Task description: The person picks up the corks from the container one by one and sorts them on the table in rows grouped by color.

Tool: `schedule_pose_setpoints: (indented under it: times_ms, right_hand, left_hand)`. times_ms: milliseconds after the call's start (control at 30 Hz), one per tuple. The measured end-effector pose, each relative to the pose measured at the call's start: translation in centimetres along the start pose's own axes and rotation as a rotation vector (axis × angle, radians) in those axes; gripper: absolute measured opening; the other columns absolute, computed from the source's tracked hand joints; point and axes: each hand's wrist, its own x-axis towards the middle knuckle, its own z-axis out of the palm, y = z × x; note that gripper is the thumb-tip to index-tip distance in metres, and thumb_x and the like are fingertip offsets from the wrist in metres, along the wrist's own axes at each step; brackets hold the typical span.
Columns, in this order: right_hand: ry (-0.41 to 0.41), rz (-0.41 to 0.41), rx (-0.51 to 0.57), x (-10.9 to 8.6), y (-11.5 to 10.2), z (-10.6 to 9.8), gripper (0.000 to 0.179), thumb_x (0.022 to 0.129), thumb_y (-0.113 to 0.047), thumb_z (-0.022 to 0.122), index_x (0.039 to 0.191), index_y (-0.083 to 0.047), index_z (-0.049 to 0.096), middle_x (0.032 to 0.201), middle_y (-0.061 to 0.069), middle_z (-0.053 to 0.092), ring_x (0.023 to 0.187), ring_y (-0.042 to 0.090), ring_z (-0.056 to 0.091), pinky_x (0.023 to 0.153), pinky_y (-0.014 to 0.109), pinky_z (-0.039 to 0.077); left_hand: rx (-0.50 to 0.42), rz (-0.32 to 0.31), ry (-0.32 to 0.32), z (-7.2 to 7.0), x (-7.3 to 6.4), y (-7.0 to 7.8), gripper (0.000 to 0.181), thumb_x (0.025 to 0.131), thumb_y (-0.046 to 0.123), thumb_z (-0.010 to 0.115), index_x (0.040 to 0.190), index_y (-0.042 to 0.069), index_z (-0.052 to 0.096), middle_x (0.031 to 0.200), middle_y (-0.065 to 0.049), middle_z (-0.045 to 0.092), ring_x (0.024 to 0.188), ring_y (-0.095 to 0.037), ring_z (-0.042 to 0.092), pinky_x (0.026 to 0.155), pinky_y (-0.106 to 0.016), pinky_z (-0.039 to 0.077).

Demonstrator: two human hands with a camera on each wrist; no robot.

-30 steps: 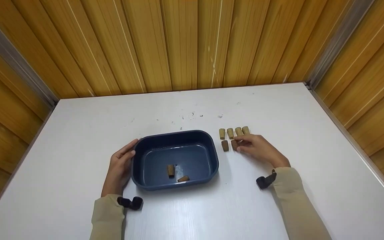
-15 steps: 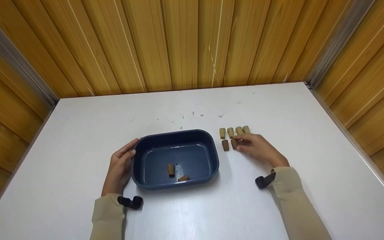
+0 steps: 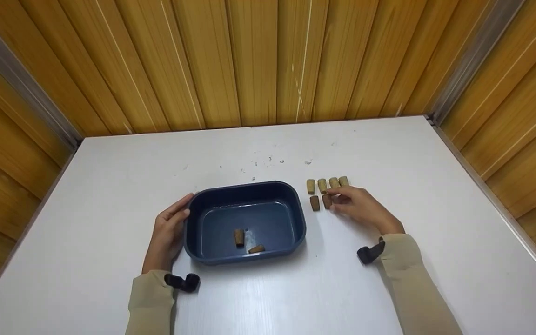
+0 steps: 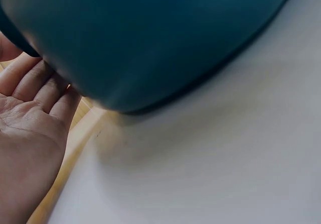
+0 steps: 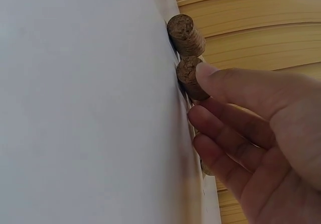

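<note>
A dark blue rectangular tub (image 3: 244, 259) stands in front of me, its left side held by my left hand (image 3: 168, 232), the thumb at the rim and the fingers along the outer wall (image 4: 40, 86). Two brown corks lie inside: one near the middle (image 3: 239, 237), the other by the front wall (image 3: 257, 249). To the tub's right, my right hand (image 3: 361, 208) pinches a brown cork (image 5: 189, 76) between thumb and fingers. Another brown cork (image 3: 314, 203) lies just left of it. Behind them is a row of several paler corks (image 3: 322, 185), partly covered by my fingers.
The white table (image 3: 268, 302) carries small dark marks (image 3: 270, 160) behind the tub. Yellow wood-patterned panels (image 3: 249, 60) rise along its back and sides. A black strap device (image 3: 370, 252) sits at my right cuff, a similar one (image 3: 184, 282) at my left.
</note>
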Motion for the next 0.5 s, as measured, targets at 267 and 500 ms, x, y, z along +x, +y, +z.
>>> schedule_pose_setpoints:
  times_ms: [267, 500]
  right_hand:
    - [-0.016, 0.009, 0.034, 0.02, -0.34, -0.28, 0.042, 0.088, -0.006, 0.066, 0.13, -0.001, 0.058, 0.12, 0.021, 0.063, 0.106, 0.035, 0.063, 0.094, 0.048, 0.052]
    - [-0.013, 0.017, 0.031, 0.21, -0.68, -0.91, 0.042, 0.09, -0.008, 0.065, 0.13, 0.0, 0.058, 0.122, 0.022, 0.062, 0.104, 0.033, 0.064, 0.093, 0.045, 0.053]
  left_hand:
    - [-0.001, -0.012, -0.001, 0.09, 0.04, 0.08, 0.04, 0.091, -0.006, 0.051, 0.131, -0.006, 0.054, 0.115, 0.009, 0.069, 0.117, -0.001, 0.057, 0.102, -0.015, 0.043]
    - [-0.019, -0.03, 0.022, 0.04, 0.04, 0.03, 0.04, 0.09, -0.006, 0.052, 0.129, -0.001, 0.058, 0.115, 0.009, 0.069, 0.117, -0.002, 0.058, 0.102, -0.016, 0.044]
